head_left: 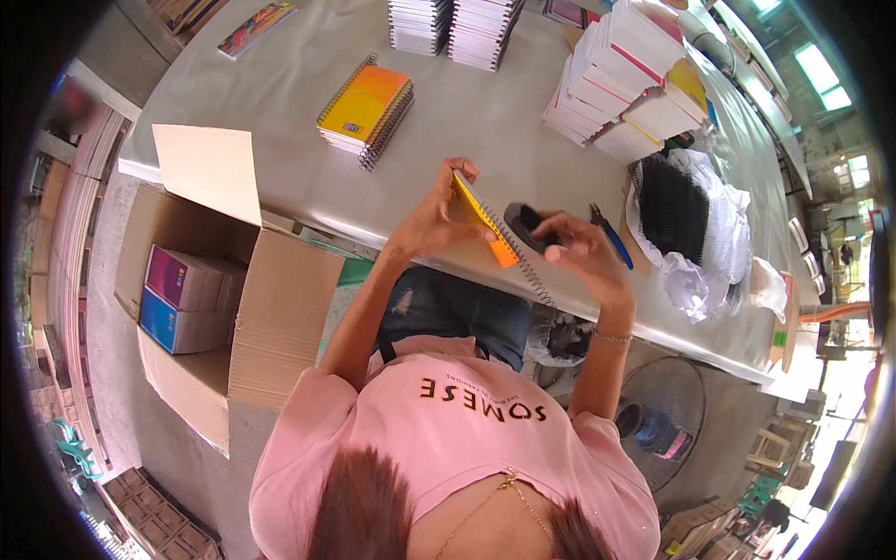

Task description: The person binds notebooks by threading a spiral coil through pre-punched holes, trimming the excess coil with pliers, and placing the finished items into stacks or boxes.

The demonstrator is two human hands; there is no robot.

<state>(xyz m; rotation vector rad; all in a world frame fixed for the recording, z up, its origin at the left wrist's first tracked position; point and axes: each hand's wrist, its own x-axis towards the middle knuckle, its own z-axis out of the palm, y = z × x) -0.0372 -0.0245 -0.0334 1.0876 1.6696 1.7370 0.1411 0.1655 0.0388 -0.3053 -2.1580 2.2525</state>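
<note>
My left hand (431,219) grips a thin yellow and orange notebook (505,251), held tilted above the table's near edge. A dark wire coil (536,283) runs along the notebook's edge, and its loose end sticks out past the lower corner. In my right hand (586,257) is a black rounded object (523,224), held close beside the coil; its exact kind cannot be made out. Blue-handled pliers (611,237) lie on the table just right of that hand. A stack of coil-bound orange notebooks (371,101) sits farther back.
Left of me stands an open cardboard box (285,308) with purple and blue books (177,317) inside. Tall book stacks (616,79) rise at the back right. Black coils (670,210) lie on white plastic (723,210). A fan (658,425) stands below the table edge.
</note>
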